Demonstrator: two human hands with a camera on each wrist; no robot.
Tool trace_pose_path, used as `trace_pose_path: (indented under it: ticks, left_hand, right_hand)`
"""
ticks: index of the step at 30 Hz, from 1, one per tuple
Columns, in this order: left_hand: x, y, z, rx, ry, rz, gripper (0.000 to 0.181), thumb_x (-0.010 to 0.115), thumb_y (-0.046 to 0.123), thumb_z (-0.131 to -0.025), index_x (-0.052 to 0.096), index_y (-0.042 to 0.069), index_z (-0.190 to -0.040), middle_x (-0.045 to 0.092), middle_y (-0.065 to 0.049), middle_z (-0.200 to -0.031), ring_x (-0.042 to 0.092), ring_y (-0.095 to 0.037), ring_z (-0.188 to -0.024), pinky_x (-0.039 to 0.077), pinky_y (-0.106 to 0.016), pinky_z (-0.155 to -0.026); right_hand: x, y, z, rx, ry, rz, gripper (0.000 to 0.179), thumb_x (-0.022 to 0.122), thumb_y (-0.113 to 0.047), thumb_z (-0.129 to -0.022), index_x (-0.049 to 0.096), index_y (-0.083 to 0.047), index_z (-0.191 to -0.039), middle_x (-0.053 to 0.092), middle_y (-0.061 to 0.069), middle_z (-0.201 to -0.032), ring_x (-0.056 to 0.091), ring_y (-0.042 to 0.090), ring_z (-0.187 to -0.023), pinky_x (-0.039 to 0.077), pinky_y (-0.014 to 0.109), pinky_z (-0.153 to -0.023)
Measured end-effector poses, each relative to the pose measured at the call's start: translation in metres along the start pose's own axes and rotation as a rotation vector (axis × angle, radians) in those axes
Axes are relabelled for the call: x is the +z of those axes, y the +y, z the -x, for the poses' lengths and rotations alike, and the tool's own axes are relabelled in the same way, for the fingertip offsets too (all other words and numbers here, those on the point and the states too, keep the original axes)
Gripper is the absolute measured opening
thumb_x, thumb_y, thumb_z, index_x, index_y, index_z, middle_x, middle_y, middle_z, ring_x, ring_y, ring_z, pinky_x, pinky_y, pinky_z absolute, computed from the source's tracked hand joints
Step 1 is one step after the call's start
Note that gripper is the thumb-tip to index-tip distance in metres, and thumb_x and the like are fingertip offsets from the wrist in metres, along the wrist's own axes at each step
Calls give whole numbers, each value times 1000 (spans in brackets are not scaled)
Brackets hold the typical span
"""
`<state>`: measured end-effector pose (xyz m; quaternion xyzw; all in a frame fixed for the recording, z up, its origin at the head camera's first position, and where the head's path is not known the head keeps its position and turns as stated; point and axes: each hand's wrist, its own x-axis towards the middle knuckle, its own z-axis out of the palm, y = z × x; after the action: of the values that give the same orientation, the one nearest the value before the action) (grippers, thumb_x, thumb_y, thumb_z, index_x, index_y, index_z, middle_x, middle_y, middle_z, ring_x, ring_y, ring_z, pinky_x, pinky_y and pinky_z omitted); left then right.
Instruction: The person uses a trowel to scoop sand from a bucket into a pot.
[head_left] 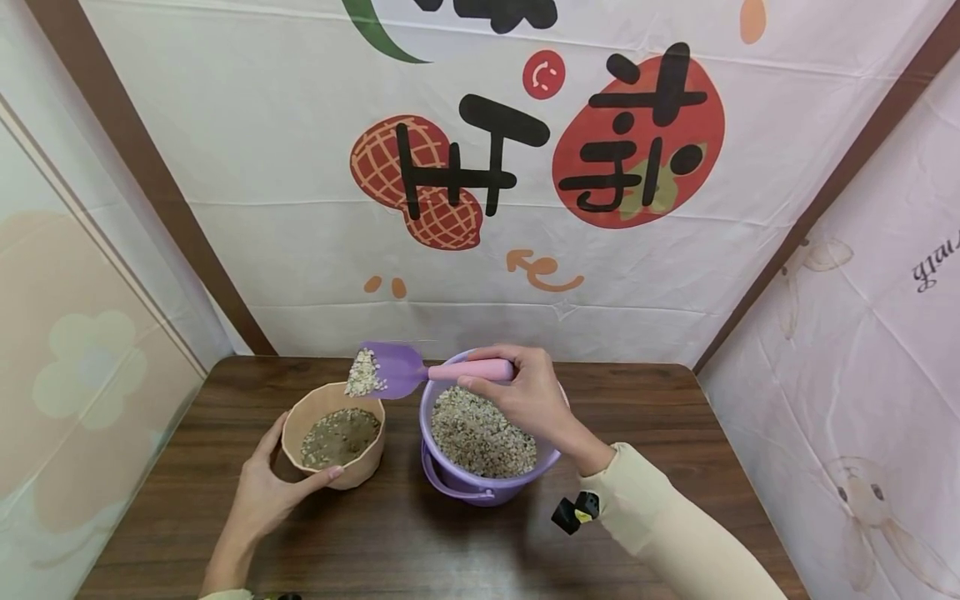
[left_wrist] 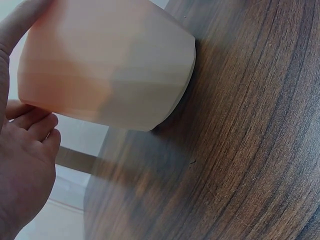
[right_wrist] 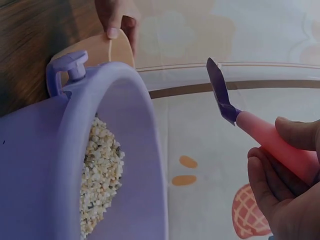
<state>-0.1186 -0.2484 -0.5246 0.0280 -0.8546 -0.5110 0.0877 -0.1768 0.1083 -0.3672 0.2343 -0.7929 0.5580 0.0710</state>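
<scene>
The count comes to two hands: one left hand (head_left: pixel 262 493) and one right hand (head_left: pixel 532 396). There is one toy shovel (head_left: pixel 401 367), one bucket (head_left: pixel 426 417), one faceted pot (head_left: pixel 363 465) and one wooden table (head_left: pixel 360 550). Gravel (head_left: pixel 480 433) shows in three places. Printed behind are one peanut (head_left: pixel 450 221) and two broad brown stripes (head_left: pixel 157 175).

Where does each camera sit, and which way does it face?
Head: worn on the head, facing forward and down at bucket, bowl and scoop; left grip, right grip and right sleeve show.
Left wrist: on that wrist, facing the bowl's side and tabletop; left grip shows.
Right wrist: on that wrist, facing bucket and scoop; both grips show.
Head and right wrist share bucket, bowl and scoop.
</scene>
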Motion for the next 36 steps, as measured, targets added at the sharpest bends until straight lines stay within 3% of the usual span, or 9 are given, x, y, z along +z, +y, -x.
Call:
trace_pose_path:
  ticks: [17, 27, 36]
  left_hand:
    - [-2, 0, -1, -12, -20, -4, 120, 94, 26, -73, 17, 13, -164, 24, -23, -163, 22, -46, -147, 25, -69, -113]
    - [-1, -2, 0, 2, -7, 10, 119, 94, 23, -73, 19, 11, -163, 26, -23, -162, 23, -45, -147, 24, -65, -115]
    - [0, -2, -1, 7, -3, 10, 119, 94, 23, -73, 18, 10, -163, 26, -23, -162, 24, -45, -147, 24, -64, -115]
  right_hand:
    - [36, 3, -17, 21, -103, 128, 18, 85, -16, -84, 80, -11, -101, 75, -1, -95, 63, 10, -80, 53, 25, -65]
    - [58, 2, -28, 31, -148, 194, 23, 87, -16, -82, 80, -7, -102, 76, 3, -96, 63, 9, -79, 52, 22, -67]
    - [73, 2, -36, -14, -194, 286, 22, 87, -19, -82, 80, -9, -100, 76, 1, -93, 63, 7, -79, 50, 18, -66]
